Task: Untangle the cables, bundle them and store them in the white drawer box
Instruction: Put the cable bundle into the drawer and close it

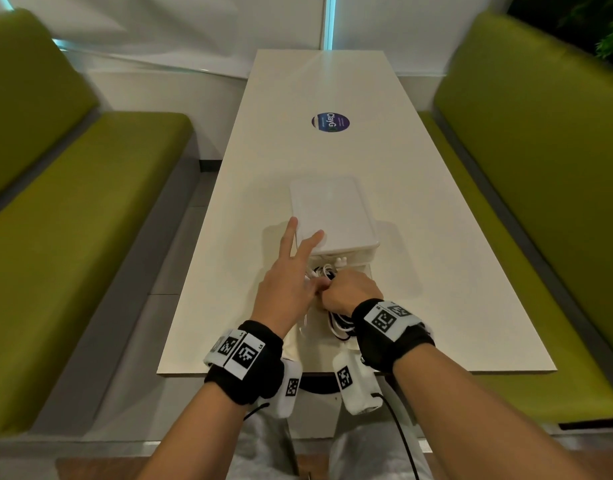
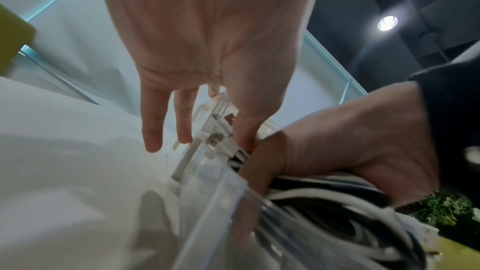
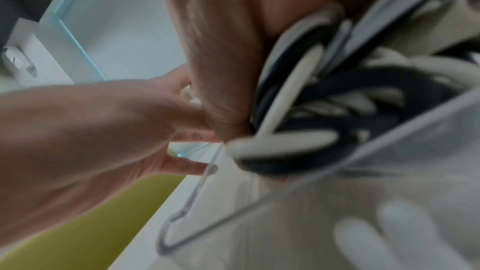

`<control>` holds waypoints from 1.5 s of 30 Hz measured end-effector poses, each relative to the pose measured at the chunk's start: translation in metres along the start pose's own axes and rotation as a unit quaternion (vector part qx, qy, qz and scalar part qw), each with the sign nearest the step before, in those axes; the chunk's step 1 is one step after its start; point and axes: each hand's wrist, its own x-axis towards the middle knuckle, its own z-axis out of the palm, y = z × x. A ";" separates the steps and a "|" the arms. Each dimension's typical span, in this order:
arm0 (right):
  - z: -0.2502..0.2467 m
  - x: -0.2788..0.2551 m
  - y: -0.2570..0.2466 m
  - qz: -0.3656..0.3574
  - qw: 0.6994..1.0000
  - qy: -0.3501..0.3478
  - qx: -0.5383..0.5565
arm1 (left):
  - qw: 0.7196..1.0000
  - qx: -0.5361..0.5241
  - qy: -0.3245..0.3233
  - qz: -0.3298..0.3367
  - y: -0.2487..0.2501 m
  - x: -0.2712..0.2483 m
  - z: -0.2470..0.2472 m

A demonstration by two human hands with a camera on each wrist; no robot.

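The white drawer box stands mid-table with its clear drawer pulled out toward me. A bundle of black and white cables lies inside the drawer. My right hand is curled round the bundle and holds it down in the drawer. My left hand has its index and middle fingers straight, resting on the near left corner of the box top. Its thumb presses on white plugs next to the right hand. The right wrist view is blurred but shows the cable loops under my palm.
The long cream table carries a round dark sticker beyond the box. Green padded benches run along both sides. A white wall closes the far end. The drawer front sits near the table's near edge.
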 end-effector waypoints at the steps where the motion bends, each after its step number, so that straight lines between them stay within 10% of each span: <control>1: -0.002 -0.002 0.002 -0.016 1.000 -0.016 -0.005 | 1.000 0.004 -0.001 -0.001 -0.001 0.000 0.000; 17: -0.016 -0.002 0.003 -0.027 0.995 -0.084 0.043 | 0.999 0.018 0.027 0.009 -0.002 0.000 0.004; 34: 0.042 -0.028 0.033 -0.129 0.967 0.191 -0.107 | 0.997 0.037 0.064 0.012 -0.011 0.000 0.021; 45: 0.044 -0.011 0.019 -0.032 0.985 0.163 0.042 | 0.997 0.013 0.078 0.020 -0.011 0.001 0.026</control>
